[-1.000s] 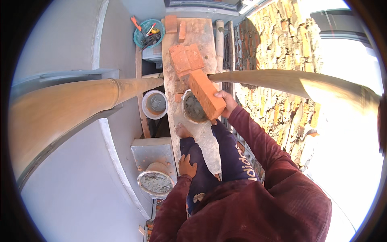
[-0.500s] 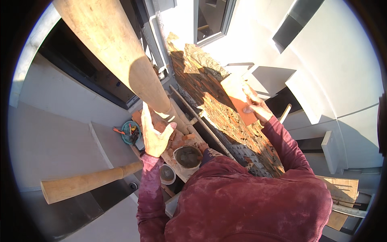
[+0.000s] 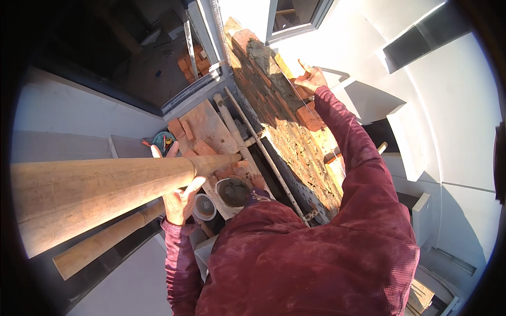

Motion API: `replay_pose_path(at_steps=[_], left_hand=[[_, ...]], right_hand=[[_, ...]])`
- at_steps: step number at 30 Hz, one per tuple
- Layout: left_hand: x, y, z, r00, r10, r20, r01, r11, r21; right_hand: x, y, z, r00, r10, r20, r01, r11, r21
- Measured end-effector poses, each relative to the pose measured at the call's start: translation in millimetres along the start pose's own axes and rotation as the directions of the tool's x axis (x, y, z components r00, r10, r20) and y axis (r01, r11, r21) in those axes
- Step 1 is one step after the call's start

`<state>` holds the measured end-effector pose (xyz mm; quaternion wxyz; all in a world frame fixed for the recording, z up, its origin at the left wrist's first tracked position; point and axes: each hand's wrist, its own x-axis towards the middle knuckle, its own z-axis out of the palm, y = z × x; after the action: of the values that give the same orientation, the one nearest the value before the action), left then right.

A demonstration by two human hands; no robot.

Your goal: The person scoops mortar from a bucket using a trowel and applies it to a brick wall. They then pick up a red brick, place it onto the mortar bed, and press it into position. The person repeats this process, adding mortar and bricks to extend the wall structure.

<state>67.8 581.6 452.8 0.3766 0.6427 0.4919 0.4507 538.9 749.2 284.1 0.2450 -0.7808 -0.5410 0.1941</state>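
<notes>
My left hand (image 3: pixel 179 205) is open behind a thick bamboo pole (image 3: pixel 105 184). The pole hides its palm; spread fingertips show above it and the thumb below. I cannot tell if the hand touches the pole. At the far right side of a brick wall (image 3: pixel 295 137), my right hand (image 3: pixel 312 80) grips an orange brick (image 3: pixel 300 92) at the wall's edge, one finger pointing up. A thin string runs along this edge, close by the brick. Nearer me lies another brick (image 3: pixel 311 117) on the wall. Grey mortar (image 3: pixel 262 55) covers part of the far end.
Loose bricks (image 3: pixel 204 147) lie on a plank (image 3: pixel 211 124) beside a bucket of mortar (image 3: pixel 233 192) and a white bucket (image 3: pixel 205 207). A teal tool basin (image 3: pixel 162 141) stands left. A second bamboo pole (image 3: pixel 105 242) juts out low left; a window frame (image 3: pixel 298 23) stands beyond the wall.
My right hand has moved farther along the wall with the brick, now at its edge. The view has shifted, and the thick pole now crosses in front of my left hand.
</notes>
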Motion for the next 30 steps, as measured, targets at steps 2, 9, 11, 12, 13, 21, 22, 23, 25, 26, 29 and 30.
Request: replay_pose_path(at_steps=[2,9,11,12,13,21,22,23,25,26,29,30], left_hand=[[-5,-15,-17,0.995,0.029,0.092,-0.054,0.957,0.284],[-2,3,-2,0.994,-0.11,-0.021,0.11,0.994,-0.029],[-2,0,-4,0.993,-0.119,-0.01,0.119,0.993,-0.006],[-1,-1,-4,0.993,-0.121,-0.002,0.121,0.993,0.001],[-1,-1,-3,0.992,-0.122,-0.004,0.122,0.992,-0.008],[-1,3,2,0.987,-0.159,-0.03,0.153,0.978,-0.145],[0,3,3,0.986,-0.163,-0.034,0.156,0.977,-0.148],[0,2,5,0.985,-0.167,-0.038,0.16,0.976,-0.15],[0,1,4,0.985,-0.169,-0.043,0.161,0.975,-0.152],[0,0,3,0.985,-0.167,-0.045,0.158,0.975,-0.155],[1,-2,2,0.984,-0.173,-0.034,0.167,0.977,-0.134],[2,-3,1,0.985,-0.169,-0.03,0.165,0.979,-0.124]], right_hand=[[-14,-38,11,0.997,0.04,0.064,-0.042,0.999,0.033],[-3,-40,29,0.99,0.017,0.14,0.015,0.974,-0.226],[-3,-41,31,0.983,0.059,0.173,-0.01,0.964,-0.267],[-2,-39,28,0.983,0.055,0.177,-0.01,0.969,-0.247],[-2,-38,27,0.982,0.051,0.181,-0.008,0.974,-0.227],[-9,-42,36,0.99,0.034,0.136,0.015,0.938,-0.346],[-10,-42,36,0.992,0.025,0.125,0.023,0.93,-0.367],[-11,-42,36,0.992,0.024,0.125,0.026,0.924,-0.381],[-12,-49,33,0.992,0.022,0.126,0.032,0.914,-0.404],[-12,-52,33,0.991,0.024,0.131,0.031,0.915,-0.401],[-14,-53,32,0.984,0.051,0.172,0.019,0.922,-0.386],[-10,-54,30,0.979,0.063,0.193,0.014,0.928,-0.373]])
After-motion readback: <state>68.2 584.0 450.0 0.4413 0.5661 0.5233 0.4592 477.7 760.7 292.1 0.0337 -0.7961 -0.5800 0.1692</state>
